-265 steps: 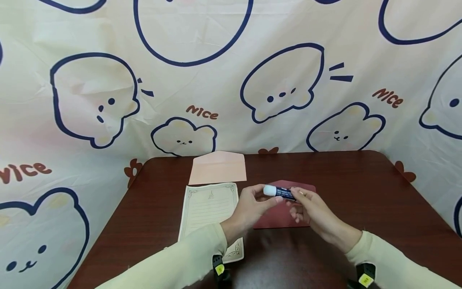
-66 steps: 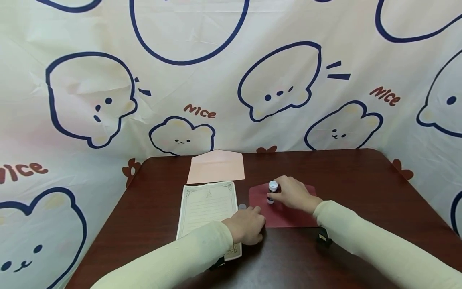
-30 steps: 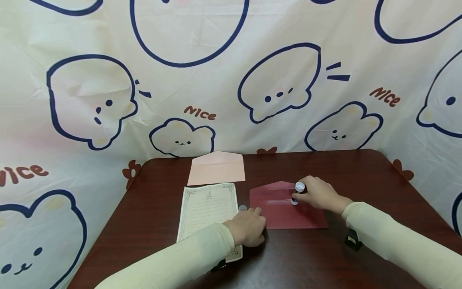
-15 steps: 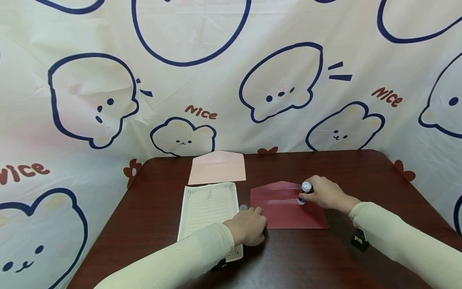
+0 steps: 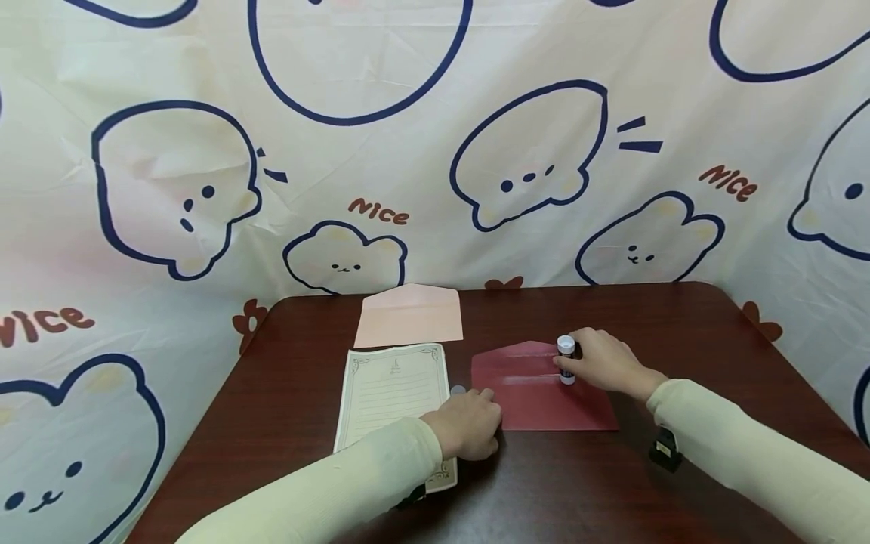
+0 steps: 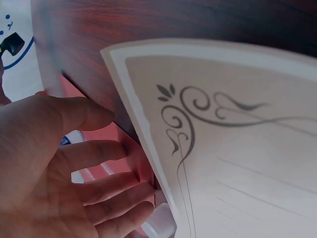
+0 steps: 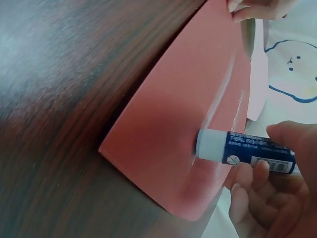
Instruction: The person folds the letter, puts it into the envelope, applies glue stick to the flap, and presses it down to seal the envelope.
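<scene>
A red envelope (image 5: pixel 544 412) lies flap open on the table in the head view. My right hand (image 5: pixel 612 361) grips an uncapped glue stick (image 5: pixel 566 361), blue-labelled with white ends. It stands nearly upright, its lower end at the envelope near the flap fold. Shiny glue streaks (image 7: pixel 220 94) run along the paper in the right wrist view. My left hand (image 5: pixel 469 425) rests at the envelope's left edge, fingers loosely extended in the left wrist view. A translucent cap (image 6: pixel 161 218) stands just beyond its fingertips, beside the letter sheet (image 5: pixel 394 385).
The cream letter sheet with printed lines lies partly under the left forearm in the head view. Behind it is a pale pink envelope (image 5: pixel 409 321), flap open. The dark wooden table (image 5: pixel 646 317) backs onto a cartoon-printed curtain (image 5: pixel 421 166).
Earlier both hands held the capped glue stick; its cap now stands on the table. The stick moved right across the red envelope, leaving streaks, then slightly back left. The left hand stays put lately.
</scene>
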A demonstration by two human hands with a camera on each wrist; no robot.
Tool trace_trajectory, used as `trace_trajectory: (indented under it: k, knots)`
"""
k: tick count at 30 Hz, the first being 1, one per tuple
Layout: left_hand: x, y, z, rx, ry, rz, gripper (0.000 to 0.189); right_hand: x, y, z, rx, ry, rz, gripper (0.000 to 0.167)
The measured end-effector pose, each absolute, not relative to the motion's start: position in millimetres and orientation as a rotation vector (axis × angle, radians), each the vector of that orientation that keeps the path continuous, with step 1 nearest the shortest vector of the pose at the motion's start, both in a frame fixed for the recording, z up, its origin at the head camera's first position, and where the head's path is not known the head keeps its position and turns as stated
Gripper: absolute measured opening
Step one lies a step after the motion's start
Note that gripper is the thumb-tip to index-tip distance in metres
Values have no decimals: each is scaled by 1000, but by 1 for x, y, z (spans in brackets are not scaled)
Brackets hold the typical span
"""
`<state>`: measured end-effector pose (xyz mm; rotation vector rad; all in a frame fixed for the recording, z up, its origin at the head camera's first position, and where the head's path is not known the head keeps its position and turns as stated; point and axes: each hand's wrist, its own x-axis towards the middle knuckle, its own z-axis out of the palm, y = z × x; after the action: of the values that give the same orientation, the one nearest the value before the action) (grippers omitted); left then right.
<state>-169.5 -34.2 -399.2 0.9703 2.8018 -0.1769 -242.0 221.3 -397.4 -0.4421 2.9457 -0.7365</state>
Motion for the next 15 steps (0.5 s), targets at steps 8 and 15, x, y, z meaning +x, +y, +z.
trace_trajectory:
  k: [8, 15]
  knots:
    - [-171, -35, -399, 969, 2798, -152, 15, -243, 224, -395, -323, 2994, -912, 26]
    - [-172, -36, -400, 974, 2797, -150, 16, -244, 227, -395, -274, 2871, -1228, 33]
